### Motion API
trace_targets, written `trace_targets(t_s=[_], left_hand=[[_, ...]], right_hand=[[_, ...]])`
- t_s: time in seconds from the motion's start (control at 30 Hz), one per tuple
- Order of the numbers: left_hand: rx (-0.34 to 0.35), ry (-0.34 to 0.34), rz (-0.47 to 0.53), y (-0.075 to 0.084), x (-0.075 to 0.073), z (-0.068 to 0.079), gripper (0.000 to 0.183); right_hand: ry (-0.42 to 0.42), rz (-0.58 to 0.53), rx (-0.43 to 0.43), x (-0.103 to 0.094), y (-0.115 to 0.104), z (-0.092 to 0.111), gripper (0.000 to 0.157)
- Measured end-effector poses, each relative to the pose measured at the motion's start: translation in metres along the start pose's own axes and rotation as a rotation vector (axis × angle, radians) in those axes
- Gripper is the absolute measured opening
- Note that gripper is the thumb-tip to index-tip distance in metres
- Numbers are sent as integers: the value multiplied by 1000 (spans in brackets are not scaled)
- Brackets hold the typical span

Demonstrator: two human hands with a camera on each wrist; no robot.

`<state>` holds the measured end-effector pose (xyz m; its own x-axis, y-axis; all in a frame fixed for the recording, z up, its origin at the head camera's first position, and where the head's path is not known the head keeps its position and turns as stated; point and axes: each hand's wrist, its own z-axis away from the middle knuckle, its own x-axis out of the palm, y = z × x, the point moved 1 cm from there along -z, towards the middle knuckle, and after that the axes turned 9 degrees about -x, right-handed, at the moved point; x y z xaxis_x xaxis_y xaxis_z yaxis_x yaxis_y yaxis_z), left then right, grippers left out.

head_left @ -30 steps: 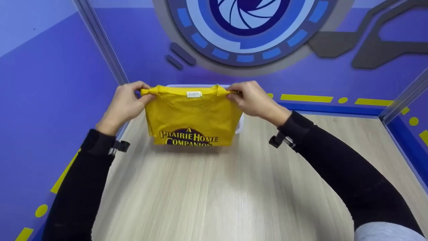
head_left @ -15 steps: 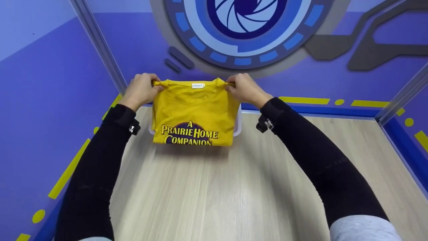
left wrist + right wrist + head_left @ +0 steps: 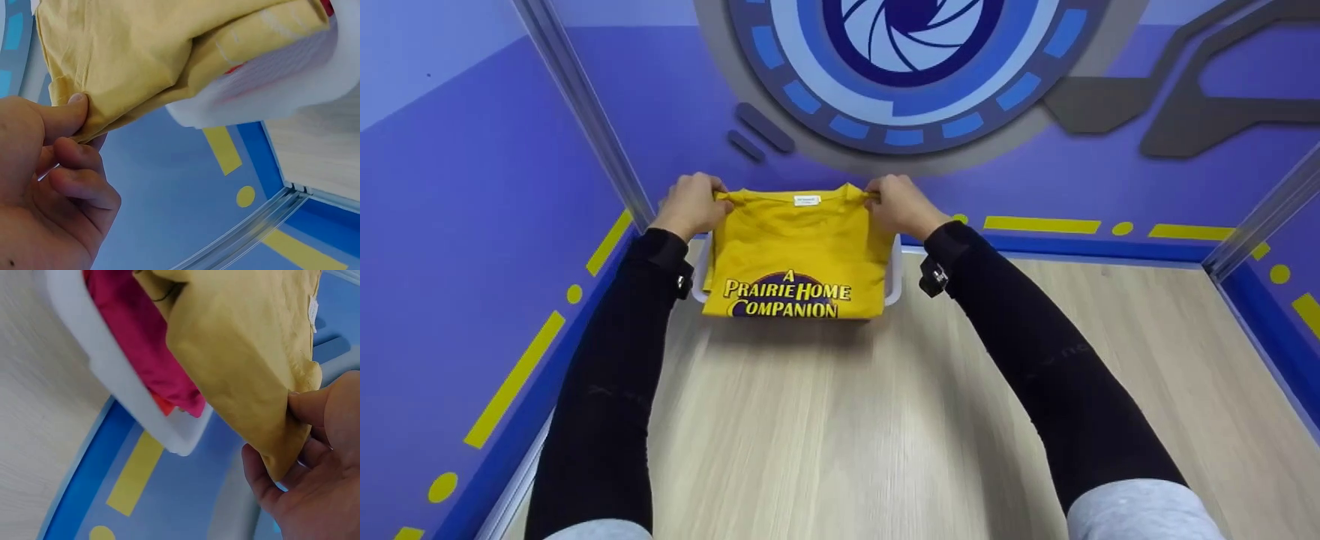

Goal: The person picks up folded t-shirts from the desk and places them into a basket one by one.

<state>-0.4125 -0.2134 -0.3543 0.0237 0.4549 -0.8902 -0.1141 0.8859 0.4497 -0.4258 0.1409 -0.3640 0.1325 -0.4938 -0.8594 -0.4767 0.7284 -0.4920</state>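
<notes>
Head view: the left hand (image 3: 688,206) and right hand (image 3: 898,206) each pinch a collar corner of the folded yellow shirt (image 3: 799,255), upper centre of the frame, holding it flat over the white bin (image 3: 894,277) on the wooden table (image 3: 840,420).
Left wrist view: thumb and fingers (image 3: 67,115) pinch the shirt's edge so the fold stays together.
Right wrist view: the thumb presses the fabric against the curled fingers (image 3: 264,486); a pink garment (image 3: 140,343) lies in the bin below.
</notes>
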Motion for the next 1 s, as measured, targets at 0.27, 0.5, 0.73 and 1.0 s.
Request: trace_targets(t_s=[0.27, 0.5, 0.73, 1.0], left_hand=[[-6, -40, 14, -6, 14, -1, 39], [-6, -48, 52, -10, 15, -2, 40], [5, -52, 77, -6, 21, -3, 37], [-7, -69, 114, -12, 27, -2, 35]], right_hand=[[-25, -11, 39, 13, 7, 1, 39], [6, -20, 22, 15, 9, 0, 37], [6, -5, 69, 16, 15, 5, 35], [30, -2, -8, 20, 19, 10, 31]])
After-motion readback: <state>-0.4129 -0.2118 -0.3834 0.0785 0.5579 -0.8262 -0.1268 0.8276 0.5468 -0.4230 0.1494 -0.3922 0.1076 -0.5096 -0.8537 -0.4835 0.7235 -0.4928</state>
